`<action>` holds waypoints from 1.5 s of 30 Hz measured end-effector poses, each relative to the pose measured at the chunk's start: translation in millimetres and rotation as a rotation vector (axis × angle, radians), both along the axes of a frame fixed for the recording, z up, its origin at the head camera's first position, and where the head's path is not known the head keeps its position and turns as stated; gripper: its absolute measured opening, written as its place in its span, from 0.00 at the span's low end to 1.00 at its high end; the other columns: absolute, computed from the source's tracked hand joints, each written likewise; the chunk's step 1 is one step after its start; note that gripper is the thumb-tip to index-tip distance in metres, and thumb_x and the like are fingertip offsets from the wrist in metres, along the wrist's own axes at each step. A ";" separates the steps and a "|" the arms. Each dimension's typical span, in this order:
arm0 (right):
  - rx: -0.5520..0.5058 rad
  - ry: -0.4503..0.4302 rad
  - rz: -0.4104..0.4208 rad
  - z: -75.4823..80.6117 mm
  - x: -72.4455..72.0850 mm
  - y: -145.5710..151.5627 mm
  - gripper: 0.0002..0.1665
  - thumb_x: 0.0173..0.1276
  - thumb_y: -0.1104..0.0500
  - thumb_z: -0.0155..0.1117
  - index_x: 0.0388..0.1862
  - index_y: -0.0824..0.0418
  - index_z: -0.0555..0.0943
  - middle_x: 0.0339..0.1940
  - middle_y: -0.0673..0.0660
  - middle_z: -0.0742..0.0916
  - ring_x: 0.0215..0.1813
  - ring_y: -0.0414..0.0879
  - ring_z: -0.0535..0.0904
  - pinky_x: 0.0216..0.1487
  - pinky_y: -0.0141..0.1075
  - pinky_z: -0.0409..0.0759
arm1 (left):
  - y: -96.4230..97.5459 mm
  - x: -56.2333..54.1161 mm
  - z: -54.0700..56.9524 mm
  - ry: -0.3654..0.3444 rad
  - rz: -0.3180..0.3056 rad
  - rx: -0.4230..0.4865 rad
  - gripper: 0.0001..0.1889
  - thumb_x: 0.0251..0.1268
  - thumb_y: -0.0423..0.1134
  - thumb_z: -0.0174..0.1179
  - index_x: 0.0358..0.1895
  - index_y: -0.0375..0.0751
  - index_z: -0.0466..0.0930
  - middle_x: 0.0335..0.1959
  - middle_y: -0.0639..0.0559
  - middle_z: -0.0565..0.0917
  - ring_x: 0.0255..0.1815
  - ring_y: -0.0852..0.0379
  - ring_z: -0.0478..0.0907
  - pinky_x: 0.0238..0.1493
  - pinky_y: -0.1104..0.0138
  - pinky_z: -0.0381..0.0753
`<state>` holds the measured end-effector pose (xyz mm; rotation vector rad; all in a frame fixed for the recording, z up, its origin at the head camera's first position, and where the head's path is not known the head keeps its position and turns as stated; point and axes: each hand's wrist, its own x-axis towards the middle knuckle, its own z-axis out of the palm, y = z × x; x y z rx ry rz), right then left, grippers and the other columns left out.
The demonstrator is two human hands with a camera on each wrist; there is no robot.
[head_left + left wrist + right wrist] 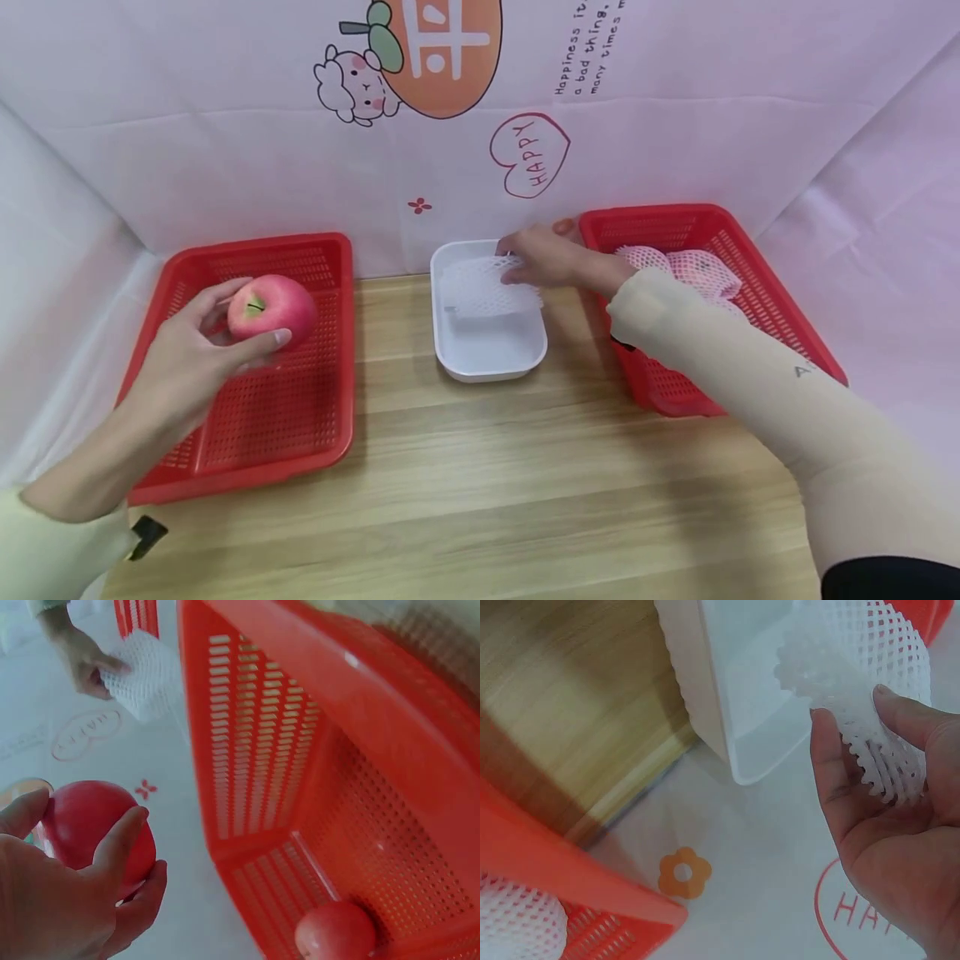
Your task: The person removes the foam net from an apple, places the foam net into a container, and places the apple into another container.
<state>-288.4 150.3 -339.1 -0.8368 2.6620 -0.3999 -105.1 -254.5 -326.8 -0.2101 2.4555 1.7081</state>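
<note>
My left hand (187, 354) grips a red apple (281, 310) above the left red basket (341, 375), thumb on one side and fingers on the other. In the left wrist view a second apple (335, 930) lies inside that basket; the head view does not show it. Over a white plastic tray (491, 362), my right hand (546, 254) pinches a white foam fruit net (855, 682) between thumb and fingers. The net looks limp and holds no fruit. It hangs across the far half of the tray.
To the right stands another red basket (787, 325) with several net-wrapped fruits (705, 273), partly hidden by the right sleeve. Both baskets and the tray are on a wooden table (480, 483). A printed white cloth (247, 158) rises behind it.
</note>
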 end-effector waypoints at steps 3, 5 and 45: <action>0.033 -0.003 0.011 -5.6 -2.0 -5.1 0.32 0.69 0.58 0.76 0.71 0.63 0.80 0.65 0.64 0.85 0.62 0.58 0.81 0.61 0.48 0.86 | -5.3 -10.6 -2.5 -0.022 0.024 0.061 0.49 0.68 0.47 0.74 0.85 0.46 0.53 0.65 0.57 0.71 0.59 0.58 0.76 0.46 0.69 0.90; 0.046 -0.008 0.002 -8.5 -3.7 -7.6 0.32 0.70 0.58 0.75 0.71 0.64 0.79 0.65 0.64 0.85 0.60 0.58 0.82 0.60 0.47 0.86 | -7.9 -17.0 -4.6 -0.043 0.030 0.066 0.50 0.68 0.48 0.74 0.85 0.44 0.51 0.66 0.56 0.69 0.59 0.56 0.75 0.47 0.69 0.89; 0.419 0.186 -0.027 -24.1 -4.9 -31.2 0.33 0.65 0.51 0.79 0.66 0.57 0.78 0.52 0.60 0.88 0.50 0.56 0.85 0.58 0.47 0.87 | -3.8 -91.1 -66.9 -0.174 0.015 -0.222 0.47 0.74 0.40 0.67 0.83 0.27 0.45 0.74 0.29 0.67 0.66 0.40 0.74 0.62 0.50 0.86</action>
